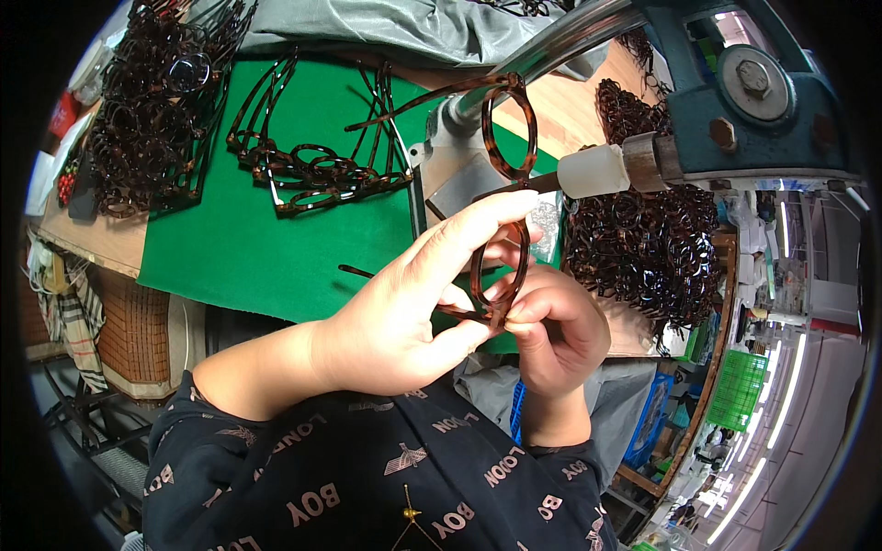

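Note:
A brown tortoiseshell eyeglass frame stands on end between my hands, lens openings stacked one above the other. One temple reaches left from its top; the other is partly hidden behind my left hand. That hand grips the frame, forefinger at the bridge and thumb by the lower corner. My right hand pinches the same lower corner between thumb and forefinger. Whether a small part is in that pinch is hidden. Close to the bridge is a white plastic cylinder on a teal machine head.
A green mat covers part of the wooden table, with several tortoiseshell frames on it. Larger heaps of frames lie at left and right. A metal post slants behind my hands, near grey cloth.

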A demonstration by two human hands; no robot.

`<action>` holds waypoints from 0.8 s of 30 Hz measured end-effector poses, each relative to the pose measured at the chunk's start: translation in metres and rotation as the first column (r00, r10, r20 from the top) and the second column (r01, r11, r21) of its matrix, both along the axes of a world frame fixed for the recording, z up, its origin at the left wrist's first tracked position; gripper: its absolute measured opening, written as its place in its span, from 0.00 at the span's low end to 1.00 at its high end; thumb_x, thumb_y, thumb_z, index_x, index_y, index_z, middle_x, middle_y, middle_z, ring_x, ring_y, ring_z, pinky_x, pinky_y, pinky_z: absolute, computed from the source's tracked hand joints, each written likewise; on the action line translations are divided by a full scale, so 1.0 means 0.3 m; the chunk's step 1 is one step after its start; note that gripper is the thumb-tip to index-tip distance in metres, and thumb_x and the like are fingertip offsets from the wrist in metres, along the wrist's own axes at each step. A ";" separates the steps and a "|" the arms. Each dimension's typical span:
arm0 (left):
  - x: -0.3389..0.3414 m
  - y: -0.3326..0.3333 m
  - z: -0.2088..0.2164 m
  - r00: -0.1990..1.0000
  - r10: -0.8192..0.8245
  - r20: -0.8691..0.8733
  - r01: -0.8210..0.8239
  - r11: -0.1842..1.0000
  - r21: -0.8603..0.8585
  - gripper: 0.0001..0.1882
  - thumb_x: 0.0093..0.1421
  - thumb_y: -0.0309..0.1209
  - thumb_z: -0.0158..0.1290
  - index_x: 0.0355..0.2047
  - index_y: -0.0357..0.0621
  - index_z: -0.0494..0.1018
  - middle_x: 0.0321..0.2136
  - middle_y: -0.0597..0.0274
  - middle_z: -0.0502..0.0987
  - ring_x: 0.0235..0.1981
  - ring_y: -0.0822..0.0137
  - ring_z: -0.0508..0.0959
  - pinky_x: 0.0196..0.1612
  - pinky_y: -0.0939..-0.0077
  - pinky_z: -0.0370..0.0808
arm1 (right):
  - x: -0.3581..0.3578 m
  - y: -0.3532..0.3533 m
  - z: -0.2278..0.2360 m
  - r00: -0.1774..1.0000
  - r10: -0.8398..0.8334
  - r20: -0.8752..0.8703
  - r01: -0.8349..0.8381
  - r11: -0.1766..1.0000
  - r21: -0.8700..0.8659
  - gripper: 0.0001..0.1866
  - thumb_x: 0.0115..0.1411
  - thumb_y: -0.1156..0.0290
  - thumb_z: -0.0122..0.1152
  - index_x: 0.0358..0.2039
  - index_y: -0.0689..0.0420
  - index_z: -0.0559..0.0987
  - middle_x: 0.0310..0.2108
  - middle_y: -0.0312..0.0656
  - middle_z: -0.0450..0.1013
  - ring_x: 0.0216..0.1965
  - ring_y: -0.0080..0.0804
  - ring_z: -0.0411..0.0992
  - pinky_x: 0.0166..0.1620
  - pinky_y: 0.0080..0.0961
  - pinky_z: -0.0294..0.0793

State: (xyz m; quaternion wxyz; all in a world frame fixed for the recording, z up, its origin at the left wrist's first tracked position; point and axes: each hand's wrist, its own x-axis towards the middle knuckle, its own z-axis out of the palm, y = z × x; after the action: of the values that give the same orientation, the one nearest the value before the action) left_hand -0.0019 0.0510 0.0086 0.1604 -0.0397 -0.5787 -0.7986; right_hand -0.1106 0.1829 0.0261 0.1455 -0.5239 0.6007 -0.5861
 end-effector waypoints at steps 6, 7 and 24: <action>-0.006 0.004 -0.001 1.000 -0.021 0.008 0.021 0.997 0.070 0.44 0.47 0.11 0.47 0.62 0.45 0.41 0.56 0.51 0.57 0.56 0.59 0.63 0.52 0.70 0.69 | -0.019 0.006 0.026 0.983 0.071 0.170 -0.085 0.993 0.077 0.05 0.49 0.82 0.60 0.27 0.64 0.73 0.25 0.42 0.73 0.29 0.30 0.72 0.38 0.24 0.70; -0.007 0.003 0.000 1.000 -0.023 0.002 0.023 0.998 0.066 0.44 0.47 0.11 0.47 0.62 0.45 0.41 0.56 0.51 0.57 0.56 0.60 0.63 0.51 0.71 0.70 | -0.021 0.007 0.036 0.969 0.081 0.232 -0.106 0.989 0.100 0.05 0.49 0.82 0.60 0.27 0.65 0.73 0.26 0.41 0.73 0.29 0.29 0.72 0.38 0.24 0.70; -0.031 0.029 0.025 0.993 0.079 -0.091 -0.059 0.977 0.206 0.46 0.49 0.13 0.50 0.63 0.48 0.35 0.57 0.48 0.54 0.58 0.61 0.60 0.36 0.78 0.77 | -0.012 0.012 0.061 0.961 0.023 0.275 -0.035 0.999 0.040 0.05 0.54 0.82 0.57 0.32 0.66 0.72 0.31 0.44 0.72 0.34 0.30 0.71 0.39 0.23 0.70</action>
State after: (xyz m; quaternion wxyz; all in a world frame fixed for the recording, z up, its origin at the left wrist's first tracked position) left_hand -0.0113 0.0596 0.0162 0.2195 -0.0422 -0.4867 -0.8445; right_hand -0.1142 0.1865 0.0446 0.2476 -0.4430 0.5799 -0.6373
